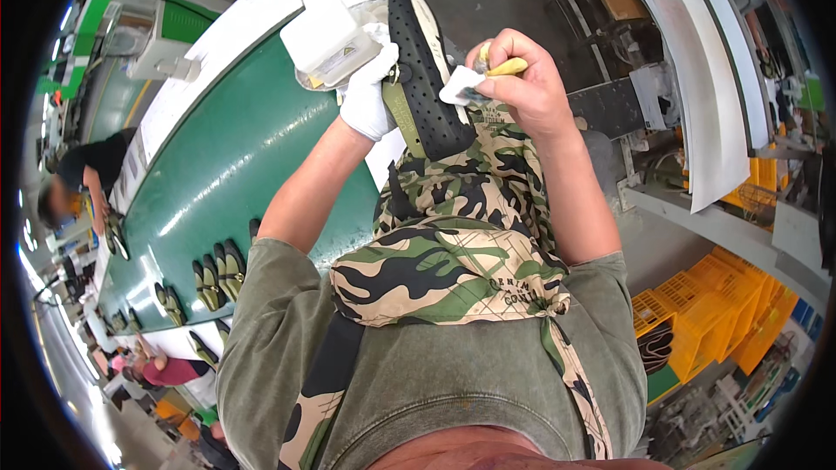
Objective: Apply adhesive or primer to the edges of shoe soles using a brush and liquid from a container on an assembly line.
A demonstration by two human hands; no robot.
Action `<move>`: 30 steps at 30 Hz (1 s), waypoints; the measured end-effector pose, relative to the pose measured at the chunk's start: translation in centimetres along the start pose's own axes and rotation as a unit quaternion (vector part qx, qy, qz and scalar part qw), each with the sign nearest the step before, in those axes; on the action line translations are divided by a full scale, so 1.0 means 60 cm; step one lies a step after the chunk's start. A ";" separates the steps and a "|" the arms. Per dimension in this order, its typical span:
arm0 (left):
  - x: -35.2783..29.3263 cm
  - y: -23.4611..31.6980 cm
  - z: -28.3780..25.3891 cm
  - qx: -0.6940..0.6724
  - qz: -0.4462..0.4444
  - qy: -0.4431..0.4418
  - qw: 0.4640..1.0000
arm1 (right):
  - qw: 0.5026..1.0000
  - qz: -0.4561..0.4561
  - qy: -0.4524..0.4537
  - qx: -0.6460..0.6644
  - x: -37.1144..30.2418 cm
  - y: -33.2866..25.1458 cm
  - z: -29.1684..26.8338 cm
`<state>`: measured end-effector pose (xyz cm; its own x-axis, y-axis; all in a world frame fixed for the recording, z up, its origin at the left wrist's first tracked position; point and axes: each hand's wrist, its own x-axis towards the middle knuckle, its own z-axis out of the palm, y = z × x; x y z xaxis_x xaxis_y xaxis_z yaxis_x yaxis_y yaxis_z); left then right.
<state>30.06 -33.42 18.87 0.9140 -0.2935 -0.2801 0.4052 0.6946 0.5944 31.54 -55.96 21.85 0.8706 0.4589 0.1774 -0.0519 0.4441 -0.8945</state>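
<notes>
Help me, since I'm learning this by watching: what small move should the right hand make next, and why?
Probably wipe the white wad gently along the pale strip on the shoe. The right hand pinches that wad against or very near the strip's lower end, while the gloved left hand holds the shoe.

Camouflage apron (435,283): dark capital lettering (515,293) in stacked lines, below the gripped shoe (425,91). White container (320,33), beside the gloved left hand (370,96): small label (347,58), print too small to read.
</notes>
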 end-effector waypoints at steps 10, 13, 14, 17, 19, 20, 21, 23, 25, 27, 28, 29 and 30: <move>0.083 -0.014 0.021 0.003 -0.028 -0.023 0.999 | 0.991 -0.089 0.087 -0.044 -0.031 -0.021 -0.069; 0.115 -0.013 0.069 0.078 -0.010 -0.100 0.992 | 0.994 -0.073 0.081 -0.019 -0.055 0.018 -0.131; 0.120 -0.012 0.082 0.077 -0.025 -0.076 0.994 | 0.993 -0.069 0.090 -0.014 -0.068 0.018 -0.152; 0.159 0.001 0.149 0.099 -0.017 -0.122 0.987 | 0.963 -0.089 0.219 0.130 -0.107 0.042 -0.200; 0.191 0.016 0.217 0.125 0.001 -0.152 0.980 | 0.932 -0.083 0.314 0.159 -0.133 0.061 -0.239; 0.199 0.026 0.275 0.143 0.012 -0.165 0.976 | 0.931 -0.095 0.314 0.158 -0.150 0.080 -0.264; 0.209 0.036 0.334 0.161 0.022 -0.177 0.971 | 0.917 -0.063 0.355 0.167 -0.169 0.104 -0.289; 0.270 0.062 0.400 0.165 0.032 -0.187 0.968 | 0.900 -0.039 0.395 0.180 -0.203 0.153 -0.326; 0.303 0.070 0.522 0.189 0.078 -0.191 0.960 | 0.859 -0.042 0.440 0.257 -0.237 0.203 -0.354; 0.318 0.070 0.659 0.200 0.104 -0.244 0.943 | 0.850 -0.031 0.455 0.264 -0.265 0.239 -0.370; 0.336 0.069 0.722 0.195 0.129 -0.271 0.934 | 0.841 -0.015 0.471 0.266 -0.271 0.248 -0.378; 0.348 0.067 0.782 0.190 0.155 -0.296 0.923 | 0.840 -0.020 0.470 0.271 -0.269 0.248 -0.384; 0.348 0.059 0.840 0.184 0.144 -0.328 0.915 | 0.837 -0.032 0.469 0.281 -0.267 0.248 -0.390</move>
<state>51.58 -70.17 53.12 0.7507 -0.5480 0.3691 0.0152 0.5728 0.8195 28.23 -74.69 -3.93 0.8680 -0.2681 -0.4181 0.0169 0.8572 -0.5146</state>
